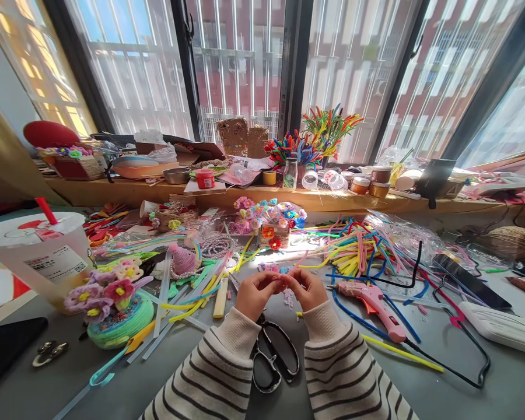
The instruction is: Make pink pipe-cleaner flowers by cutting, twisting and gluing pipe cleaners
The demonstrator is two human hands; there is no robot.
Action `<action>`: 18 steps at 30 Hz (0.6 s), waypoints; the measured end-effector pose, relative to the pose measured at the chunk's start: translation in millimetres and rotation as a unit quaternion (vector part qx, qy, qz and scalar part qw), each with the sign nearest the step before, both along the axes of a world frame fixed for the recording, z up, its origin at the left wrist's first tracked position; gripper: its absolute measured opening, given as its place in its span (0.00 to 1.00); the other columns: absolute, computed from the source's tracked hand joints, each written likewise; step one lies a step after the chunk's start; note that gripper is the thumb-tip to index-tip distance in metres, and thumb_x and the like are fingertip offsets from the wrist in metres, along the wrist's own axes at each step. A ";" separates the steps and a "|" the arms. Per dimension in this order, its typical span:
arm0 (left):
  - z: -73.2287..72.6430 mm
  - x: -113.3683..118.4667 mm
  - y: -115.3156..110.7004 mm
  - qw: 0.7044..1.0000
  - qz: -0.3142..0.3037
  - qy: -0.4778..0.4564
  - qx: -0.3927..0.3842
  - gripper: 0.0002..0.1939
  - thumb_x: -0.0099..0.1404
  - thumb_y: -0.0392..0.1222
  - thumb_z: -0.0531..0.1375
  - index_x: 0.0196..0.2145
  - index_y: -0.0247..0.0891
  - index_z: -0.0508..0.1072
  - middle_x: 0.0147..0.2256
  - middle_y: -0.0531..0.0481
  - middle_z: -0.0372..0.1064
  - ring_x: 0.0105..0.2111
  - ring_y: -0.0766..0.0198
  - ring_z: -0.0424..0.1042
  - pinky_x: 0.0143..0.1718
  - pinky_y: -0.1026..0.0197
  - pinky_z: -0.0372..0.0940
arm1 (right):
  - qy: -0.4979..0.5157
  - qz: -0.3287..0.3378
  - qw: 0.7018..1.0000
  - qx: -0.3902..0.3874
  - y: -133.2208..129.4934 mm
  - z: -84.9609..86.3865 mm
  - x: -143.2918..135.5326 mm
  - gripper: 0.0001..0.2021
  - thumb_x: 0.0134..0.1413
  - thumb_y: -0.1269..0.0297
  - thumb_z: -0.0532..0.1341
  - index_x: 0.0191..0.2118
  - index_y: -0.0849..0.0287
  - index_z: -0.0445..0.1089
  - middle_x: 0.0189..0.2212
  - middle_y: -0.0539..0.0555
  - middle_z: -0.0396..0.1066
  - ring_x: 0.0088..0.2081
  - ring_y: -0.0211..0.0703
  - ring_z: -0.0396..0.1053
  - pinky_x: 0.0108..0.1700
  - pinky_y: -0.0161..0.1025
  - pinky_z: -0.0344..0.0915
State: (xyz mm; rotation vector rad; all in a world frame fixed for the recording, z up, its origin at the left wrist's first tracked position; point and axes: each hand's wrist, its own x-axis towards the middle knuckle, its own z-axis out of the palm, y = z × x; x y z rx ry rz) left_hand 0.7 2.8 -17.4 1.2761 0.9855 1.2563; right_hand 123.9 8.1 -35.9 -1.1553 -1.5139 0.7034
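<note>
Two hands are positioned at the centre of the workspace, above one grey table [192,396]. The left hand [256,293] and the right hand [308,290] are each closed in a pinch, thumb against forefinger, and the two pinches are brought together tip to tip. Any part gripped between the fingertips is too small and too hidden to be identified. One lilac fuzzy piece [289,299] is located just below the fingertips, between the two hands; whether it is gripped cannot be told. One pair of scissors [275,356], fitted with two black handle loops, is placed on the table between the two striped sleeves [210,373]. To the right of the right hand, one pink glue gun [374,303] is laid on its side, its nozzle directed toward the hand, with one black cable attached at the handle end. Beyond it, one bundle of coloured fuzzy stems [350,248] is spread, and farther right one dark phone [472,282] is laid flat. To the left of the left hand, one pale yellow block [221,298] and several clear sticks [163,303] are found. Farther left, one green round base [129,326] is topped with at least four fuzzy flowers [118,289], and one lidded cup [48,256] is fitted with one red straw [46,211].
</note>
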 end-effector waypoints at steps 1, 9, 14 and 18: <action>0.2 0.2 0.1 1.000 0.001 -0.007 0.001 0.08 0.42 0.39 0.61 0.24 0.34 0.71 0.22 0.50 0.70 0.25 0.64 0.69 0.30 0.62 0.65 | -0.030 -0.016 0.999 0.023 -1.0 0.9 -0.2 0.16 0.43 0.51 0.52 0.22 0.60 0.61 0.16 0.50 0.63 0.17 0.33 0.56 0.17 0.31 0.51; 1.6 1.4 2.1 0.997 -0.015 -0.063 -0.039 0.09 0.40 0.38 0.62 0.23 0.32 0.70 0.20 0.53 0.68 0.23 0.66 0.68 0.28 0.62 0.65 | -0.275 -0.091 0.934 0.211 -2.3 0.9 -2.0 0.15 0.54 0.61 0.42 0.24 0.59 0.59 0.22 0.53 0.61 0.27 0.40 0.58 0.29 0.34 0.56; 0.5 1.5 2.7 0.997 -0.013 -0.067 -0.038 0.10 0.40 0.38 0.62 0.24 0.32 0.70 0.21 0.52 0.68 0.24 0.66 0.68 0.28 0.62 0.65 | -0.221 -0.072 0.954 0.188 -0.8 -2.4 -2.7 0.13 0.53 0.62 0.44 0.24 0.60 0.57 0.20 0.51 0.61 0.23 0.36 0.59 0.25 0.31 0.56; -1.4 1.3 3.4 0.997 -0.009 -0.064 -0.038 0.09 0.40 0.38 0.62 0.23 0.32 0.70 0.20 0.53 0.67 0.23 0.67 0.67 0.27 0.63 0.65 | -0.229 -0.091 0.952 0.183 0.0 -3.8 -4.6 0.14 0.54 0.61 0.43 0.24 0.60 0.58 0.19 0.50 0.61 0.22 0.36 0.59 0.23 0.31 0.55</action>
